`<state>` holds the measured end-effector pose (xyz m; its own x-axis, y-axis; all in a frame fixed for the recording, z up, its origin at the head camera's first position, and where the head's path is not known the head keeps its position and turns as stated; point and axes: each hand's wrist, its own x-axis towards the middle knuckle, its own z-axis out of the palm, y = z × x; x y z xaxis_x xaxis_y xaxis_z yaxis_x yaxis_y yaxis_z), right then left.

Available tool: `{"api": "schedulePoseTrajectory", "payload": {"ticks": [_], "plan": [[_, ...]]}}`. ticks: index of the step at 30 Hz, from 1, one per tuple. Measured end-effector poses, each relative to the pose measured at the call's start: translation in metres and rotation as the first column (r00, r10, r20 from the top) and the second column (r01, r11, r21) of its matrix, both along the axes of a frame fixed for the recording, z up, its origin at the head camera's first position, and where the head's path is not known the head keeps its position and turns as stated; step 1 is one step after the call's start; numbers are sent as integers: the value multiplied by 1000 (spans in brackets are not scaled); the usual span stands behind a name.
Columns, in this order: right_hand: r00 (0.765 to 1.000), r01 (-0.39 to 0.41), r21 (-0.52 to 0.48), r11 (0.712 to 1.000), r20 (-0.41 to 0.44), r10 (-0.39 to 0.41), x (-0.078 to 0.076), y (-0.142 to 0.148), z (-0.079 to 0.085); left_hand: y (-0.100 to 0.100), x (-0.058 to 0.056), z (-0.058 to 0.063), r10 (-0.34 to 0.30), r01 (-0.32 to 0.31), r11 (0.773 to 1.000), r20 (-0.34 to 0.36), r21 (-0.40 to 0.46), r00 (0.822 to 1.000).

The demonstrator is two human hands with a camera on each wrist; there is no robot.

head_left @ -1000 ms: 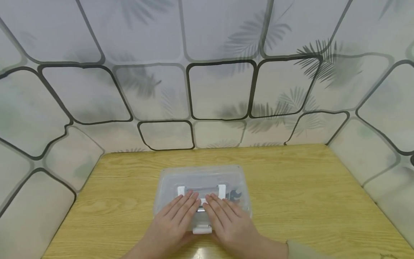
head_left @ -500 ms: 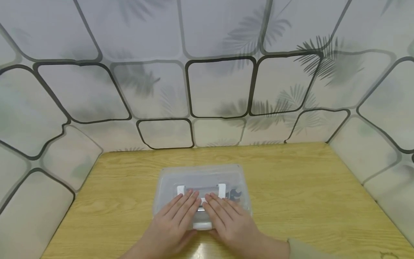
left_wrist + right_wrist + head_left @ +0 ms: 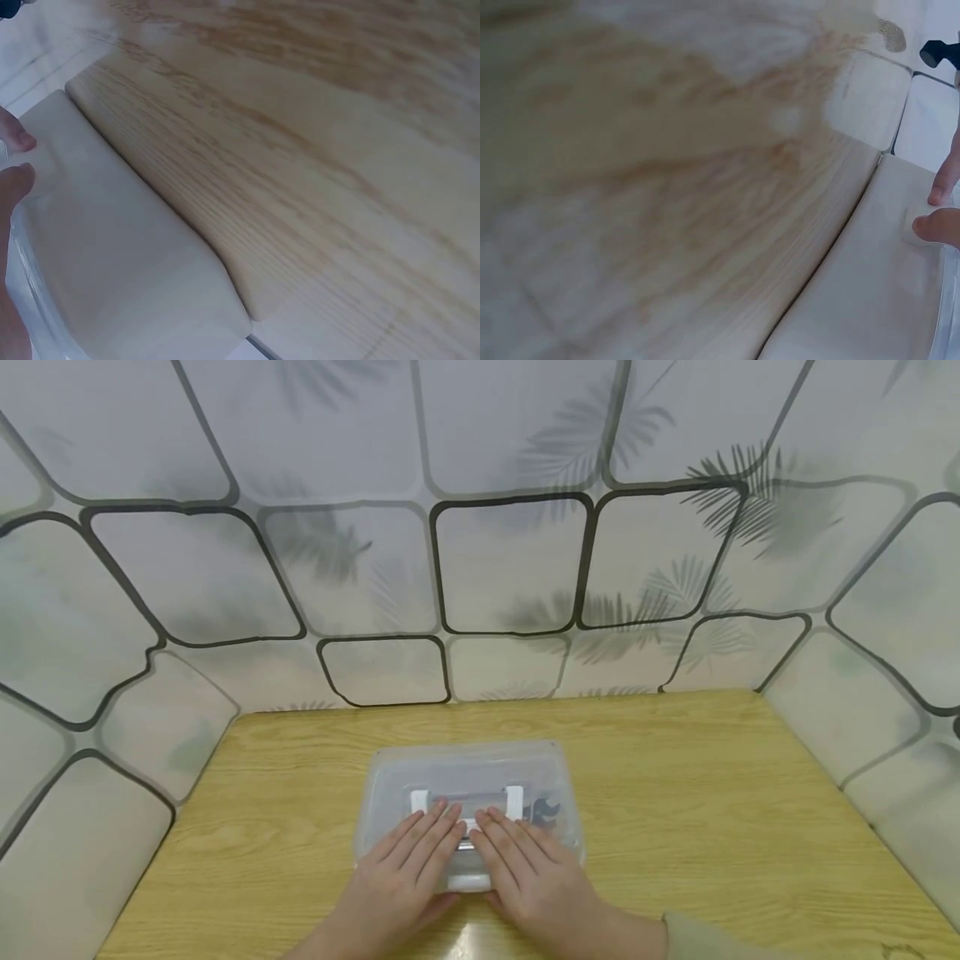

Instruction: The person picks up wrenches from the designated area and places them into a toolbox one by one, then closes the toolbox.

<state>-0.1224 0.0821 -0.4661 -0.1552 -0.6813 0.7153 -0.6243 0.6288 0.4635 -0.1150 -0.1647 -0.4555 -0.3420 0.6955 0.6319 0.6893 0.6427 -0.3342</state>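
A clear-lidded plastic box [image 3: 386, 781] sits on the table, its carrying handle [image 3: 514, 802] folded on the lid with white ends. My left hand [image 3: 397, 872] lies over the front left of the lid, fingers straight and side by side. Mirroring it, my right hand [image 3: 536, 881] rests on the front right, its straight fingertips near the handle. Both thumbs press the white front latch [image 3: 469, 883]; the left thumb [image 3: 13, 184] and the right thumb [image 3: 939, 226] meet it from either side in the wrist views. A dark shape [image 3: 545, 812] shows at the lid's right.
The wood-grain table [image 3: 712, 810] extends around the box on both sides. Patterned cloth walls [image 3: 510, 568] enclose its back, left and right. A small dark object [image 3: 934, 52] is at the right wrist view's upper right edge.
The front latch, sticking out toward me a second ago, has swung in against the box front by half a second ago. Both hands have stayed nearly in place.
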Motion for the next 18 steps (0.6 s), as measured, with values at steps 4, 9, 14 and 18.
{"api": "schedulePoseTrajectory", "payload": {"ticks": [4, 9, 14, 18], "plan": [[1000, 1, 2, 1000, -11, -1, 0, -1, 1, 1, -1, -2, 4, -4, 1000, -48, 1, 999], [1000, 0, 3, 1000, -19, 0, -1, -1, 1, 2, -4, -5, 21, -21, 1000, -119, 0, 993], [1000, -7, -1, 1000, -8, 7, -5, -2, 0, 2, -5, -7, 59, -61, 998, -93, -18, 994], [1000, 0, -1, 1000, 5, 0, -5, -2, 1, 1, -5, -6, 70, -72, 997, -75, -31, 995]]}}
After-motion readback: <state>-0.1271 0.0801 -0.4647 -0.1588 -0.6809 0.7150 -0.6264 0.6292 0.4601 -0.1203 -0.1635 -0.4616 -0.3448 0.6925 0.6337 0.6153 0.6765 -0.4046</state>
